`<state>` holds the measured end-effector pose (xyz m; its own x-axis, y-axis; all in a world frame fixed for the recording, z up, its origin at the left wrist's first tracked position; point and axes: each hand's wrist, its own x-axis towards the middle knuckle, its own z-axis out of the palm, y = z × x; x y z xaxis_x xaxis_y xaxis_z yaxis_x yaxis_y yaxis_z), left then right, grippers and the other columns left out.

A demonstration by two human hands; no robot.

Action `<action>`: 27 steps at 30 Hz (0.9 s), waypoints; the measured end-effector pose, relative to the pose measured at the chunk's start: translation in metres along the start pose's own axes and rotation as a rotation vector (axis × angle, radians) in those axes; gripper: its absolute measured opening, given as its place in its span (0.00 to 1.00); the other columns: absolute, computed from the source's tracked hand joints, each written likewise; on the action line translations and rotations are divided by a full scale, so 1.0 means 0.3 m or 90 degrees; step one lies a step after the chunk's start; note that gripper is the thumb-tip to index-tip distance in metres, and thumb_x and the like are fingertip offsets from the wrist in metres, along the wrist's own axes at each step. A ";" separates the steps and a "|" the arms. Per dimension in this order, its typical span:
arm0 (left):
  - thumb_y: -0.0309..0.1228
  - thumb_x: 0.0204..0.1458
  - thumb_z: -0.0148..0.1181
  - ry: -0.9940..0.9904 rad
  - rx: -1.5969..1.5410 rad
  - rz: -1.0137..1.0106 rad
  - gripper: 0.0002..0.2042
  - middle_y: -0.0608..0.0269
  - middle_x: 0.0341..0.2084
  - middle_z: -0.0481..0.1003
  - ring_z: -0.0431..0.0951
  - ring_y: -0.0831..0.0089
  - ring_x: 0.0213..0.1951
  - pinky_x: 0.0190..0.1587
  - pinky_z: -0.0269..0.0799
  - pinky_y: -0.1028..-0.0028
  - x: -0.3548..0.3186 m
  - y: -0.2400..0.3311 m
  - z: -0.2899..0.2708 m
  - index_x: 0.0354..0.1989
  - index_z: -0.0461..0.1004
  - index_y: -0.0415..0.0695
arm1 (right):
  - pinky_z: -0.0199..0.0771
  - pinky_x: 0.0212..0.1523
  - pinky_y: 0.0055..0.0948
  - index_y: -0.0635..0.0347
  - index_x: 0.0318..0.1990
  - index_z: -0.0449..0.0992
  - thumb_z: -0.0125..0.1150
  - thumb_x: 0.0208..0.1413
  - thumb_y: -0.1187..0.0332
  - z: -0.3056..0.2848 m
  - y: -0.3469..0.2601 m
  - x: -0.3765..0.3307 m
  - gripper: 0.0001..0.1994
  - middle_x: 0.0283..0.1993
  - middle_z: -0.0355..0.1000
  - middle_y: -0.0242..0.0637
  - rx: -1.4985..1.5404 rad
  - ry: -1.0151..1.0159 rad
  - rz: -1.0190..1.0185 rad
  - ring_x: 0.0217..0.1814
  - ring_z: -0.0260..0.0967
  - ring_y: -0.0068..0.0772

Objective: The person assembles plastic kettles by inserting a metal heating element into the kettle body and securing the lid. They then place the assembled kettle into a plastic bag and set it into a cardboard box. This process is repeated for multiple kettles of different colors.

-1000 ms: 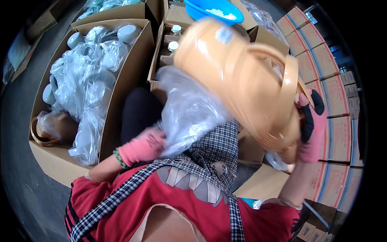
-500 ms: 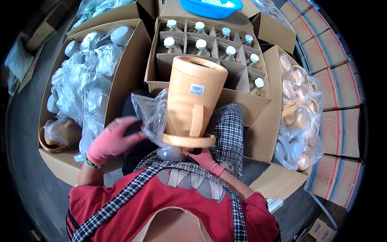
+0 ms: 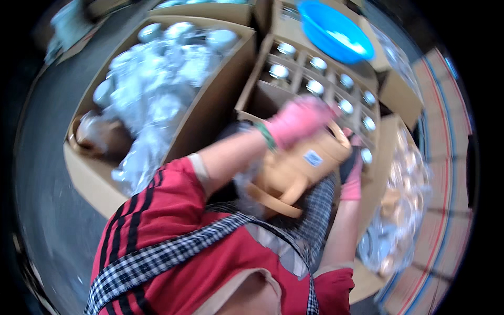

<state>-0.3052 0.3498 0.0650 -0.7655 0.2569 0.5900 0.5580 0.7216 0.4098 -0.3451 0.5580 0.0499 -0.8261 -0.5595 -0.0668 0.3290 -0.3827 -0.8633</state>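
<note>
A peach plastic jug (image 3: 310, 163) with a side handle, a wide ring at its lower end and a white label lies tilted over my lap, its round opening toward the upper right. Crumpled clear plastic (image 3: 247, 184) is beside its lower end. My left hand (image 3: 300, 122), in a pink glove, is smeared by motion above the jug near the opening; its fingers do not show clearly. Close to the opening's right side is my right hand (image 3: 355, 163), gloved in pink with a dark palm, its fingers blurred. Whether either hand holds something, I cannot tell.
Ahead is a divided carton (image 3: 257, 79) with several white-capped bottles (image 3: 314, 87). On the left, another carton (image 3: 197, 113) holds bagged pale parts (image 3: 152, 94). Bagged peach parts (image 3: 396, 199) fill a carton at right. A blue basin (image 3: 310, 23) sits behind; stacked cartons (image 3: 446, 157) line the right.
The jug has tipped from nearly upright to slanting right. My left hand has moved from the left to above it, and my right hand from its base to its opening. The view has turned.
</note>
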 end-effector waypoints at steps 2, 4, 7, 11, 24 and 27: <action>0.33 0.39 0.52 -0.154 0.121 -0.068 0.14 0.50 0.33 0.69 0.71 0.60 0.36 0.37 0.67 0.67 0.019 0.217 -0.103 0.35 0.67 0.40 | 0.55 0.54 0.32 0.59 0.48 0.61 0.37 0.56 0.53 -0.181 0.044 0.038 0.21 0.49 0.61 0.37 0.184 -0.062 0.090 0.51 0.58 0.32; 0.36 0.39 0.53 0.033 -0.015 -0.057 0.13 0.50 0.32 0.68 0.71 0.59 0.35 0.37 0.66 0.64 -0.022 0.217 -0.120 0.31 0.68 0.40 | 0.51 0.57 0.33 0.61 0.53 0.55 0.32 0.57 0.53 -0.216 0.101 0.005 0.24 0.53 0.56 0.39 0.147 -0.017 0.003 0.56 0.53 0.34; 0.40 0.43 0.52 0.269 -0.261 -0.462 0.15 0.51 0.30 0.68 0.70 0.60 0.35 0.35 0.67 0.69 -0.005 -0.023 -0.184 0.29 0.68 0.40 | 0.57 0.53 0.30 0.66 0.54 0.53 0.29 0.56 0.49 0.275 0.106 -0.062 0.28 0.51 0.61 0.41 -0.278 0.270 -0.193 0.52 0.58 0.34; 0.38 0.38 0.52 0.021 0.184 -0.080 0.14 0.54 0.32 0.68 0.67 0.59 0.42 0.42 0.63 0.59 -0.064 0.086 -0.105 0.30 0.69 0.41 | 0.50 0.57 0.35 0.61 0.57 0.51 0.32 0.56 0.48 0.101 0.117 0.003 0.28 0.56 0.54 0.39 -0.080 0.119 -0.070 0.57 0.53 0.36; 0.43 0.41 0.51 0.177 -0.287 -0.212 0.20 0.50 0.38 0.63 0.61 0.58 0.46 0.47 0.58 0.64 -0.045 0.093 -0.104 0.33 0.68 0.37 | 0.60 0.49 0.31 0.57 0.50 0.60 0.35 0.57 0.52 0.173 0.072 -0.004 0.21 0.48 0.60 0.36 -0.065 0.066 -0.112 0.49 0.59 0.29; 0.48 0.42 0.49 0.371 -0.299 -0.486 0.24 0.44 0.42 0.61 0.58 0.51 0.48 0.52 0.53 0.64 0.022 0.055 -0.020 0.39 0.65 0.40 | 0.60 0.50 0.30 0.58 0.51 0.59 0.35 0.57 0.52 0.212 0.048 0.027 0.22 0.49 0.60 0.36 -0.166 0.209 -0.063 0.50 0.59 0.29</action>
<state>-0.2992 0.3593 0.0798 -0.7626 -0.5947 0.2544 0.1581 0.2099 0.9648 -0.3179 0.5013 0.0688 -0.9636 -0.2492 -0.0965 0.1489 -0.2012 -0.9682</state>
